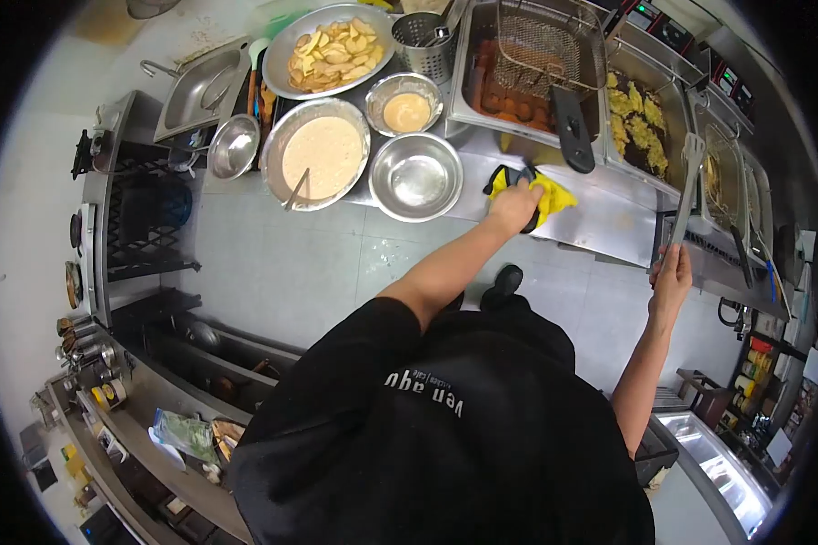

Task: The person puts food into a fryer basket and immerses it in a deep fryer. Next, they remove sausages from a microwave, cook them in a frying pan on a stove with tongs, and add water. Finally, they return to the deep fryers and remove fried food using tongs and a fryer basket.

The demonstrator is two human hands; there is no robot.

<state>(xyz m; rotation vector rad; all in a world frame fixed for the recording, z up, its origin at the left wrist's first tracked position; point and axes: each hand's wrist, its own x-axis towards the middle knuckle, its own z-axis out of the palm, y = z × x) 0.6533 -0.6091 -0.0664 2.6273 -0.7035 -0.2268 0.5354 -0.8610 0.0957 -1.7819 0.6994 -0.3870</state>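
My left hand (516, 205) is closed on a yellow and black cloth (556, 199), which lies bunched on the steel front ledge below the fryers. In my right hand (671, 280) are long metal tongs (688, 186), pointing up toward the fryers. Battered pieces (643, 130) float in the oil of the fryer just left of the tongs' tips. Left of that, a wire fry basket (541, 41) with a black handle (572, 132) rests over a fryer of brown oil (509, 86).
Left of the fryers stand a bowl of pale batter (323, 156), a small sauce bowl (407, 112), a bare steel bowl (416, 177), a bowl of potato wedges (334, 56) and a perforated canister (423, 50). A sink (200, 95) is farther left; a shelved counter (168, 413) stands behind me.
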